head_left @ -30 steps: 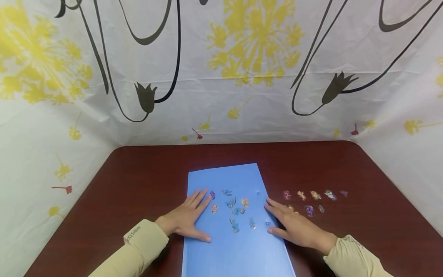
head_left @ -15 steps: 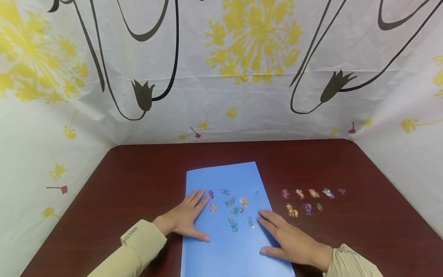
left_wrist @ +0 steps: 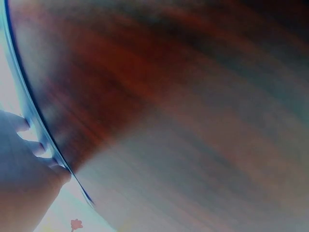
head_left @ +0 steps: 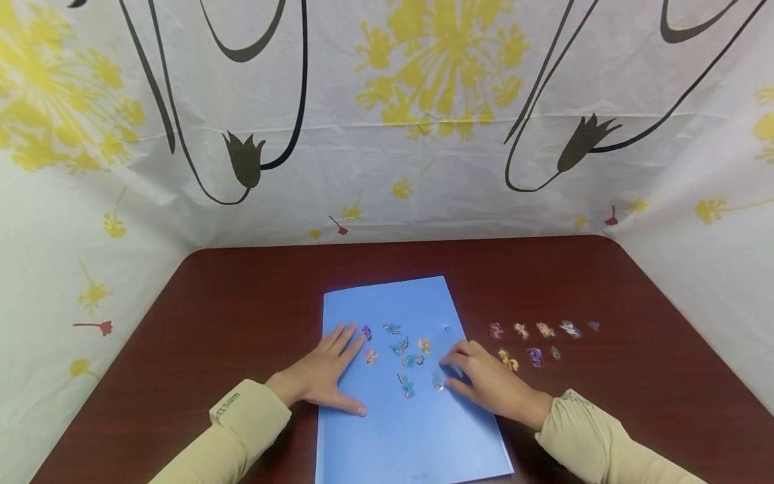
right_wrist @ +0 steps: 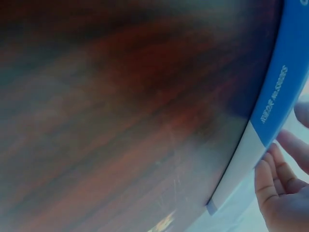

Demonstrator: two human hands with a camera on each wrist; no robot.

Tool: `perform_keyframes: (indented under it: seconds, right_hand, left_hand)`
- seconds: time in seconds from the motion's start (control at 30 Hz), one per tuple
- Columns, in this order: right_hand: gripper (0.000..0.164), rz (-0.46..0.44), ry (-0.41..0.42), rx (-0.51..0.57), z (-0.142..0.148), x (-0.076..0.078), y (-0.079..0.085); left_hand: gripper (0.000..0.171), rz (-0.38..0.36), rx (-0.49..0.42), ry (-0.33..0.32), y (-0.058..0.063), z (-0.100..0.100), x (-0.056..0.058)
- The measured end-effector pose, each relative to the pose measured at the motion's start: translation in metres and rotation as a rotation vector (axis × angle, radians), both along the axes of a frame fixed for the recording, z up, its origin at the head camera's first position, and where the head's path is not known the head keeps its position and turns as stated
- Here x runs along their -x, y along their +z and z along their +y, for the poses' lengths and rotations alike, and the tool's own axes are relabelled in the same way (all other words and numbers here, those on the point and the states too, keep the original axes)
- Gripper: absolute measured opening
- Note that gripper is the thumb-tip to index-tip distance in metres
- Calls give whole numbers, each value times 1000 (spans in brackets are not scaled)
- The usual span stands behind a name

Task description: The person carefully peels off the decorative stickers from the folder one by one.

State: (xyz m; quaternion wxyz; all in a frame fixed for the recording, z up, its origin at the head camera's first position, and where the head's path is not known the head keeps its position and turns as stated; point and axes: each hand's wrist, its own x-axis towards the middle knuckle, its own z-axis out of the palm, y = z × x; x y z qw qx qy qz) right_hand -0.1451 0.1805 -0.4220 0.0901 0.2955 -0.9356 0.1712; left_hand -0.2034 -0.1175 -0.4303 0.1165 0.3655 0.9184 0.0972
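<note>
A blue folder [head_left: 417,430] lies flat on the table, with several small pony-shaped stickers on its upper half, among them a blue one [head_left: 406,386] and an orange one [head_left: 424,345]. My left hand [head_left: 323,370] rests on the folder's left side, fingers spread, fingertips beside a purple sticker [head_left: 366,332] and a pink one [head_left: 371,357]. Over the right edge, my right hand [head_left: 486,380] has loosely bent fingers, thumb and index apart beside a light-blue sticker [head_left: 437,381]. Nothing shows held in it. The right wrist view shows its curled fingers [right_wrist: 275,176] by the folder's edge.
Two rows of pony stickers lie on the dark wooden table [head_left: 254,302] right of the folder, including an orange one [head_left: 508,359] and a purple one [head_left: 535,357]. Patterned white cloth [head_left: 338,195] surrounds the back and sides of the table.
My right hand first slid down the folder's right edge, then moved up and inward, its fingers bending beside the light-blue sticker. My left hand stays in place. The head view has tilted slightly.
</note>
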Motion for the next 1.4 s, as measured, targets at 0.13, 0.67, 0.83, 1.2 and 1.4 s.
perform_keyframes:
  seconds: [0.13,0.67,0.83,1.2,1.4]
  right_hand:
    - [16,-30,-34,29,-8,6,-1]
    - [4,81,-12,-131,-20,7,1]
    - [6,78,-48,-193,-27,7,6]
    - [10,-91,-9,-49,-28,15,13]
    - [19,-147,31,19,-25,19,11]
  left_hand:
    - [115,2,-2,-2,-1,-1,0]
    - [116,-9,-3,-7,-2,-1,1]
    - [115,-13,1,-4,0,0,1]
    - [116,-13,9,15,0,0,2]
    - [115,-22,6,16,-1,-1,0]
